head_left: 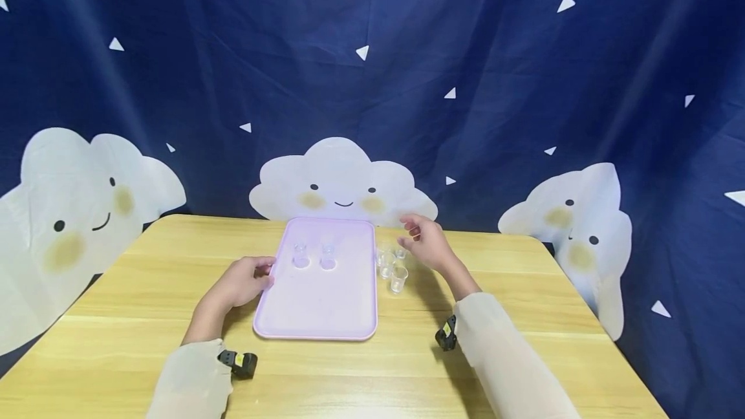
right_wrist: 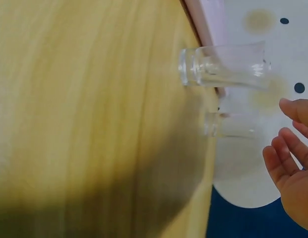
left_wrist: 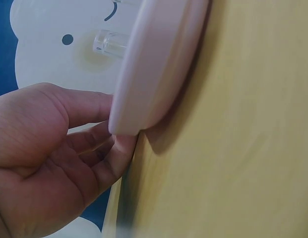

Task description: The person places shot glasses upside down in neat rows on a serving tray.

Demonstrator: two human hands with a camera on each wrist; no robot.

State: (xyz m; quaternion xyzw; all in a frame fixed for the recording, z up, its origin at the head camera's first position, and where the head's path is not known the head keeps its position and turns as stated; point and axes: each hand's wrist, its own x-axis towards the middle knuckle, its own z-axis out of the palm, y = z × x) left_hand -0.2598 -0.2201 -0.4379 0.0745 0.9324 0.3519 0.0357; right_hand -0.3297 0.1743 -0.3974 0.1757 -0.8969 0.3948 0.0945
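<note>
A pale pink-lilac tray (head_left: pixel 317 309) lies on the table, with two small clear glasses (head_left: pixel 301 255) standing upright toward its far half. At its left edge is my left hand (head_left: pixel 244 282); the left wrist view shows this hand (left_wrist: pixel 59 144) pinching the rim of the tray (left_wrist: pixel 154 64) between thumb and fingers. Just right of the tray stand several more small clear glasses (head_left: pixel 398 279), close together. My right hand (head_left: pixel 429 242) hovers beside and above them, fingers loosely bent. In the right wrist view, the hand (right_wrist: pixel 295 158) holds nothing and is apart from the nearer glass (right_wrist: pixel 230 65).
The light wooden table (head_left: pixel 442 380) ends at a dark blue cloth (head_left: pixel 361 83) with cloud prints, close behind the tray. A small black camera (head_left: pixel 238 363) sits on the left wrist, another camera (head_left: pixel 446 333) on the right.
</note>
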